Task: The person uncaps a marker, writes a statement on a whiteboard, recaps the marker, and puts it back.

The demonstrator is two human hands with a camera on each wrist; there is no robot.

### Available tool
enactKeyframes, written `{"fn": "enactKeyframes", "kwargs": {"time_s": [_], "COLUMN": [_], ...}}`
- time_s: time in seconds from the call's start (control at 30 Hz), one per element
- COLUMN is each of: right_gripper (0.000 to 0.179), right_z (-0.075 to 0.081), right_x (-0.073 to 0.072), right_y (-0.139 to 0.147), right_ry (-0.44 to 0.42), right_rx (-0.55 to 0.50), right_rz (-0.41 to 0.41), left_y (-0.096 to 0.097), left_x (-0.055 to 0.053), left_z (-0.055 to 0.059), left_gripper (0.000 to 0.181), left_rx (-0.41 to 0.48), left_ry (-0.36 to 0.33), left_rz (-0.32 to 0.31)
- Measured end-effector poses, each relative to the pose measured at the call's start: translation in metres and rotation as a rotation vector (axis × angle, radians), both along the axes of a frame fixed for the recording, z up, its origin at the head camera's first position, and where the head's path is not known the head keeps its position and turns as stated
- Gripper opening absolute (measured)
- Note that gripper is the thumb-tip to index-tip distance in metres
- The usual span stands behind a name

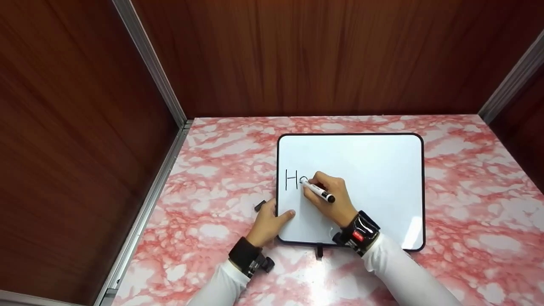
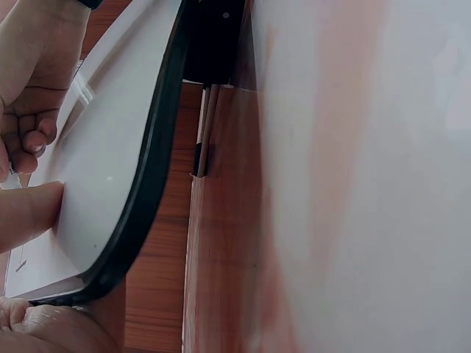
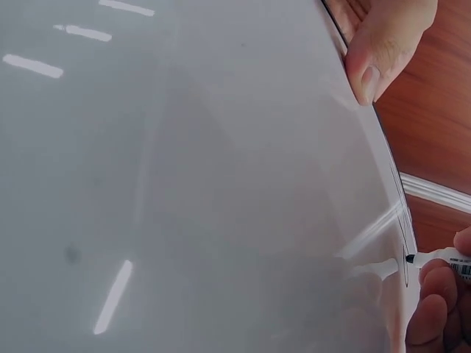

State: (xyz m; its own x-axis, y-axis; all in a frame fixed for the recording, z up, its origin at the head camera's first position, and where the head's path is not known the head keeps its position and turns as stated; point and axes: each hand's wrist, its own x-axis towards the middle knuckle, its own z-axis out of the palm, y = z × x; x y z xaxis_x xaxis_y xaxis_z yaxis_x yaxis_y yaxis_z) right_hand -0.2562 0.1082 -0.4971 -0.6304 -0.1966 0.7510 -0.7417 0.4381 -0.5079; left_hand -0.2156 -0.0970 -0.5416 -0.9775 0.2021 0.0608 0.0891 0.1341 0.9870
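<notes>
A whiteboard (image 1: 365, 170) with a black frame shows a black "H" and, to its right, a small rounded stroke partly hidden by the marker. My right hand (image 1: 333, 197) pinches a white whiteboard marker (image 1: 316, 189) with a black end, its tip at that stroke. In the right wrist view the marker's black tip (image 3: 411, 258) meets the board surface. At the board's lower left edge, my left hand (image 1: 270, 221) grips the frame, thumb on the white face and the other fingers out of sight behind. The left wrist view shows the board's black rim (image 2: 151, 162) above the table.
Black foot-like pieces stick out at the board's left side (image 1: 260, 205) and below its bottom edge (image 1: 319, 251). The table (image 1: 212, 178) has a red and white marbled top. Brown wood-grain panels (image 1: 297, 55) with metal corner strips (image 1: 153, 63) stand behind and beside it.
</notes>
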Motion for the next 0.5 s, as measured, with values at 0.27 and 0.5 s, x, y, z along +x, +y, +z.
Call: {"fn": "enactKeyframes", "kwargs": {"time_s": [0.27, 0.5], "right_gripper": [0.018, 0.018], "right_z": [0.0, -0.003], "right_x": [0.01, 0.013], "right_y": [0.002, 0.008], "right_ry": [-0.055, -0.033], "right_rx": [0.035, 0.037], "right_rz": [0.015, 0.025], "left_y": [0.0, -0.001], "left_x": [0.001, 0.0], "left_z": [0.001, 0.0], "left_gripper": [0.038, 0.038], "left_rx": [0.01, -0.001], "left_ry": [-0.01, -0.003], "left_rz": [0.0, -0.006]}}
